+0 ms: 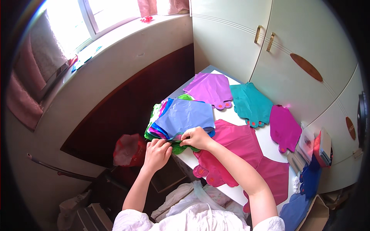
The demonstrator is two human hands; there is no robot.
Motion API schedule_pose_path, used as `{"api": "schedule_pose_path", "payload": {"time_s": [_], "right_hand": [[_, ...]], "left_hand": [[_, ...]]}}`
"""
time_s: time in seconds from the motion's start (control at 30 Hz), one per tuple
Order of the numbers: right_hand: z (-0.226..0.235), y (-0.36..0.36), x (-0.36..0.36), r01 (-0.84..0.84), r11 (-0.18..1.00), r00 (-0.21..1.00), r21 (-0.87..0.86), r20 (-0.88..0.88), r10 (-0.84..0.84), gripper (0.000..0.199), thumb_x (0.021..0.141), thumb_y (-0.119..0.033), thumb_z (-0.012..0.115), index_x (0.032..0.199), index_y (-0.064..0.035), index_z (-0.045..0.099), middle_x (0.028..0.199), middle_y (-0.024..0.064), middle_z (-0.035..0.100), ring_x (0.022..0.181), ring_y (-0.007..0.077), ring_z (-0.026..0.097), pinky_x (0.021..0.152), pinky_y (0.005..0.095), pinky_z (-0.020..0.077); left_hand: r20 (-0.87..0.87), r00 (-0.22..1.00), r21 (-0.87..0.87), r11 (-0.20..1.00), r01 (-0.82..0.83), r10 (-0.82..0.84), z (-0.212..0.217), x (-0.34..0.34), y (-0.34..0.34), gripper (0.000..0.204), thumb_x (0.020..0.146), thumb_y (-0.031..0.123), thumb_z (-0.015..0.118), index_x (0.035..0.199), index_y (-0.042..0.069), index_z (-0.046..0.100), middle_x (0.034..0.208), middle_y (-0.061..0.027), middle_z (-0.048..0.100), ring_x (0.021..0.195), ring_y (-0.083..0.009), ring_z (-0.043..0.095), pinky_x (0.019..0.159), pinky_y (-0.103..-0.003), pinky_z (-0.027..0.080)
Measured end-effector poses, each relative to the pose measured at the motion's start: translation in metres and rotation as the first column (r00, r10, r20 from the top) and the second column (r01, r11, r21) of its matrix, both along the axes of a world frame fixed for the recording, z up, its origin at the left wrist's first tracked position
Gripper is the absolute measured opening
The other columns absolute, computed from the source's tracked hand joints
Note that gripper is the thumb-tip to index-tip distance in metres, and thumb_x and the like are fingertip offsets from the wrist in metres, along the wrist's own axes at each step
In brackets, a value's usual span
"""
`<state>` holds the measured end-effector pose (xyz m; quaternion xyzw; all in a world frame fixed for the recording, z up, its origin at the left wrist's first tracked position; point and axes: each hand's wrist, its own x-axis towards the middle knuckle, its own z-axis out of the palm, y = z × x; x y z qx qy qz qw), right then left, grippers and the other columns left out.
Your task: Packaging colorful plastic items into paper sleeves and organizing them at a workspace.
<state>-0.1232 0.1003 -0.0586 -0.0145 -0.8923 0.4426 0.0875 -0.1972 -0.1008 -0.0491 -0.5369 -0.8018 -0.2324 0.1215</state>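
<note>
touching right hand [195, 138], coloured stack [187, 115]

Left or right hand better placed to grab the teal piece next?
Right hand, probably: it is nearer the teal piece than the left hand, though both are at the near edge of the stack.

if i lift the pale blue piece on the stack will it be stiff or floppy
The pale blue piece probably droops, as its surface shows soft creases. It looks thin, so likely light. Its sheen suggests it might slide.
</note>
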Motion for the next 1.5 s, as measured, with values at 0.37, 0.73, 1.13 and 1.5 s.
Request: {"api": "schedule_pose_path", "payload": {"time_s": [0.37, 0.73, 1.13, 1.5], "right_hand": [[-0.007, 0.004, -0.004, 0.011, 0.998, 1.000, -0.054, -0.028, -0.013, 0.018, 0.070, -0.016, 0.070, 0.081, -0.0033, 0.065, 0.074, 0.0114, 0.065, 0.068, 0.0207, 0.063, 0.064, 0.0301, 0.0481], [-0.014, -0.001, 0.000, 0.000, 0.999, 0.979, -0.032, -0.204, -0.006, 0.016, 0.072, -0.012, 0.066, 0.085, -0.0039, 0.067, 0.079, 0.0134, 0.064, 0.076, 0.0270, 0.063, 0.070, 0.0339, 0.0488], [0.020, 0.045, 0.003, 0.291, 0.674, 0.879, -0.679, -0.089, -0.468, 0.011, 0.081, -0.009, 0.063, 0.085, 0.0008, 0.066, 0.074, 0.0025, 0.065, 0.064, 0.0062, 0.055, 0.058, 0.0220, 0.0438], [0.176, 0.123, 0.139, 0.734, 0.635, 0.355, -0.241, -0.660, -0.661, 0.004, 0.080, -0.004, 0.062, 0.082, -0.0002, 0.063, 0.065, 0.0023, 0.057, 0.058, 0.0087, 0.049, 0.052, 0.0235, 0.0384]], "left_hand": [[-0.103, 0.995, 0.033, 0.999, -0.011, 0.014, 0.000, 0.003, 0.002, 0.017, 0.078, 0.024, 0.062, 0.088, 0.011, 0.063, 0.085, -0.0011, 0.056, 0.085, -0.0195, 0.052, 0.070, -0.034, 0.037], [-0.179, 0.950, -0.067, 0.960, -0.271, 0.256, -0.021, -0.022, 0.009, 0.030, 0.079, 0.033, 0.060, 0.093, 0.007, 0.061, 0.096, -0.0081, 0.059, 0.101, -0.0225, 0.051, 0.080, -0.037, 0.034], [-0.063, 0.949, -0.361, 0.879, -0.310, 0.308, -0.020, -0.019, 0.014, 0.062, 0.083, 0.055, 0.046, 0.134, 0.021, 0.037, 0.137, -0.0273, 0.028, 0.129, -0.0391, 0.025, 0.102, -0.056, 0.017], [-0.018, 0.956, -0.363, 0.889, -0.278, 0.291, 0.006, -0.006, 0.028, 0.073, 0.078, 0.036, 0.064, 0.136, 0.006, 0.029, 0.135, -0.0267, 0.031, 0.129, -0.0405, 0.026, 0.102, -0.054, 0.022]]}}
